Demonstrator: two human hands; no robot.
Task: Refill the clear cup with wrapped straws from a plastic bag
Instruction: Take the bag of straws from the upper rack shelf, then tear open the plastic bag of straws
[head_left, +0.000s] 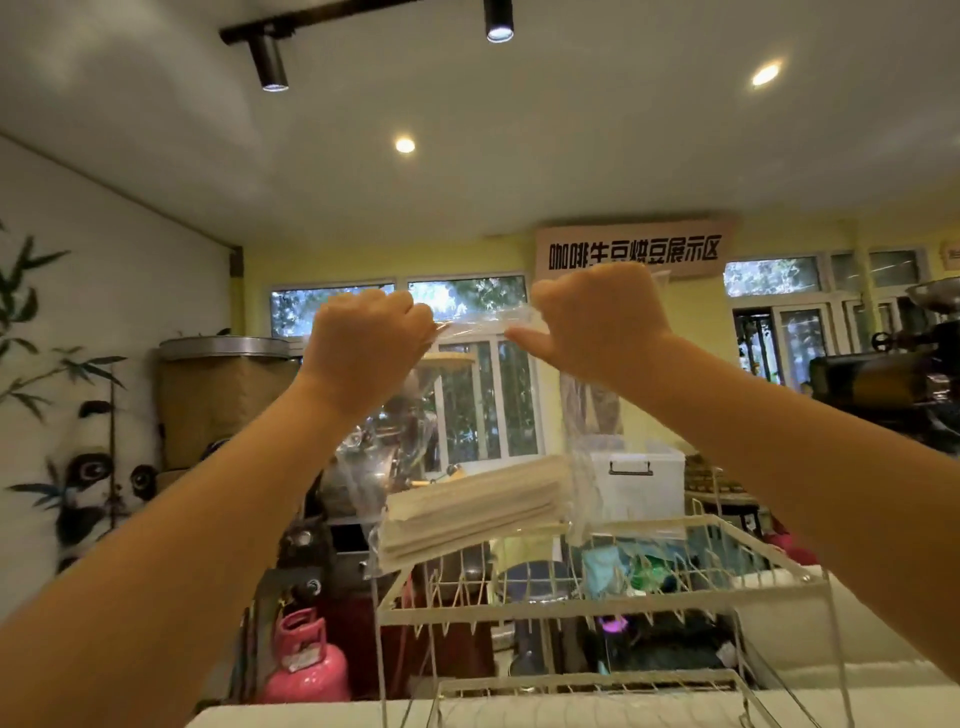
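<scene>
At the far left, a panda mural is showing on the white wall, and low down a pink gas cylinder is standing on the floor. The left hand is raised, its fingers curling shut and pinching the top edge of the plastic bag. The bag is hanging stretched between both hands, with the wrapped straws lying as a tilted bundle in its bottom, just above a white wire rack on the bench. The right hand is gripping the bag's other top corner, fingers closed on the film and thumb pointing left.
</scene>
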